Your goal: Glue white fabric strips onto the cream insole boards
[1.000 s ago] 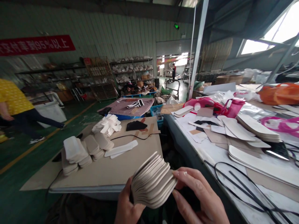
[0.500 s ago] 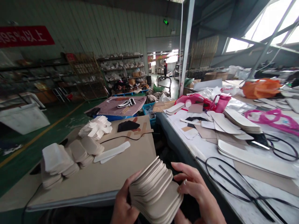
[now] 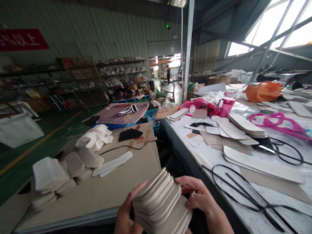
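Observation:
A thick stack of beige rounded panels (image 3: 161,201) is held low at the front, its layers fanned out in steps. My left hand (image 3: 129,211) wraps round the stack's left side, with the thumb along the edge. On the other side, my right hand (image 3: 198,198), with a ring on one finger, grips the right edge, and its fingertips touch the layers. The lower part of the stack runs out of the picture. Left of my hands, more stacks of similar panels (image 3: 50,175) rest on the brown-topped table (image 3: 117,188).
White strips (image 3: 95,138), a black piece (image 3: 130,134) and two long white pieces (image 3: 113,164) lie on the left table. The right table holds black cords (image 3: 243,191), long white panels (image 3: 262,165), a pink bottle (image 3: 225,107) and an orange bag (image 3: 263,92). A metal post (image 3: 188,48) stands behind.
The view has turned slightly to the right, so the surroundings sit further left. My right hand's fingers have come in closer against the stack's edge. Both hands still hold the stack.

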### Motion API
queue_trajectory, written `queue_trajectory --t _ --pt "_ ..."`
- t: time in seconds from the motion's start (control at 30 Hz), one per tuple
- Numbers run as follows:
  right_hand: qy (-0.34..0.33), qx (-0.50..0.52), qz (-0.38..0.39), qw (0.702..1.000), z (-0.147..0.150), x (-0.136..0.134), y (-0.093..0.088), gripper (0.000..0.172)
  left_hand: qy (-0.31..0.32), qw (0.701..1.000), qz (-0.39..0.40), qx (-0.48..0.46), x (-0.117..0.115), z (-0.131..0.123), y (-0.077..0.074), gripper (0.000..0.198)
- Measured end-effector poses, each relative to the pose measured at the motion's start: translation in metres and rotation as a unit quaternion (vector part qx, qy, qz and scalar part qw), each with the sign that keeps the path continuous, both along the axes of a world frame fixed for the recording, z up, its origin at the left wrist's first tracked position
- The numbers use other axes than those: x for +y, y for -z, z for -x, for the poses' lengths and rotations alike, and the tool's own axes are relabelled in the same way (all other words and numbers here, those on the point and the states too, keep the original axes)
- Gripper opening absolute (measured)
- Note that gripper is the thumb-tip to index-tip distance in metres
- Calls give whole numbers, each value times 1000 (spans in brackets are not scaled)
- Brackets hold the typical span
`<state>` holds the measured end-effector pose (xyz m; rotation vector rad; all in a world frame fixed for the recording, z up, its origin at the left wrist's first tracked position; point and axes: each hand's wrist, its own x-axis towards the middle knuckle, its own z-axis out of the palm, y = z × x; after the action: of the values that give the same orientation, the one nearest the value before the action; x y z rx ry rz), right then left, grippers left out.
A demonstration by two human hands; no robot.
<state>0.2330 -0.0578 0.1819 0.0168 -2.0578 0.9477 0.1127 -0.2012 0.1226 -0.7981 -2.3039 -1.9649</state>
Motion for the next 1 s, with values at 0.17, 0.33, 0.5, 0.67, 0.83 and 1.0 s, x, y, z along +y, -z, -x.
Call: queue_trajectory --t 0.17,0.33,0.5,0.67,0.83,1.0 --pt "1 -11 15 1000 -3 2 0 23 -18 1000 25 5 -1 0 -5 55" --pt "-6 -3 17 1000 -4 1 -5 21 -24 999 27 7 -1 1 -6 47" --pt "-9 -4 16 1000 -4 -1 -9 23 -20 999 25 11 -1 -1 -7 52" --pt "-5 -10 11 1000 -4 0 -12 23 -12 1000 16 12 -2 -3 -7 58" --pt "-11 -19 10 1000 -6 2 -17 21 2 1000 -8 7 -4 -3 -4 53" --pt "6 -7 5 1000 -8 1 -16 23 6 1000 -16 -9 -4 -7 -5 57"
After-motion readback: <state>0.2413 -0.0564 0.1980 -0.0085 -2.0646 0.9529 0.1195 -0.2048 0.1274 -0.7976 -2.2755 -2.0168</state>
